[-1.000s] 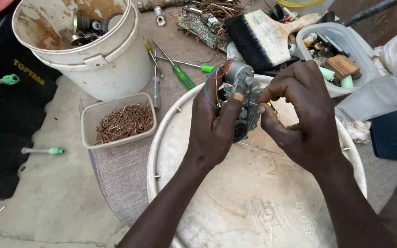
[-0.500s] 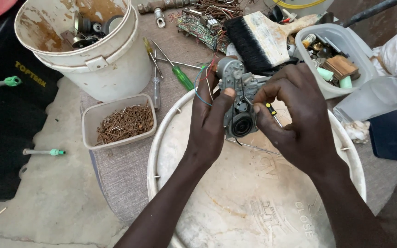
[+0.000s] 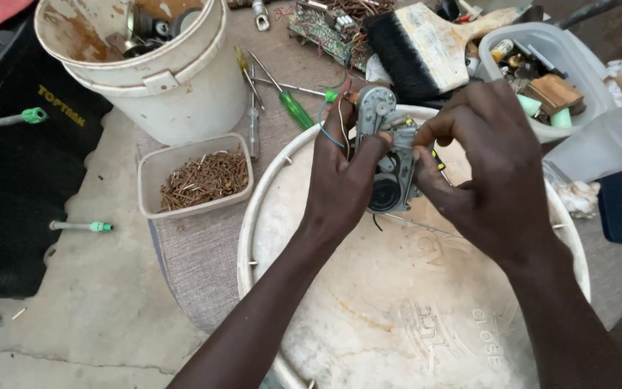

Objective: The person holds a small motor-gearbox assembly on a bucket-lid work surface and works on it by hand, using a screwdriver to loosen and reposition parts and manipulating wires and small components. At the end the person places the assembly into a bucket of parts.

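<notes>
Both forearms enter from the bottom edge and converge at frame centre. Left hand (image 3: 340,184) wraps the left side of the motor unit (image 3: 386,155), thumb laid across its front, fingers curled behind. Right hand (image 3: 487,169) arches over from the right, thumb and forefinger pinching at a small part on the unit's upper right face; what exactly is pinched is too small to tell. Motor unit held upright between the two hands, just above centre of frame: grey metal, a round dark part at its lower end, blue and red wires (image 3: 332,122) looping off its upper left.

Under the hands: a big round white lid (image 3: 368,310), stained, filling the lower right of frame and resting on a grey mat (image 3: 196,252).

Left of the lid, touching its rim: a shallow rectangular tub (image 3: 152,169) holding a heap of rusty nails (image 3: 204,176). Above it, upper left: a white bucket (image 3: 181,94), rust-stained inside, with metal odds and ends at the bottom. Between bucket and hands: green-handled screwdrivers (image 3: 293,108) lying on the mat.

Top centre: a circuit board (image 3: 318,32) and a wide paintbrush (image 3: 426,47). Upper right: a clear tub (image 3: 577,68) with small parts, among them a brown block and pale green pieces.

Far left: a black case (image 3: 16,187); two green-tipped tools (image 3: 80,226) lie at its edge.
</notes>
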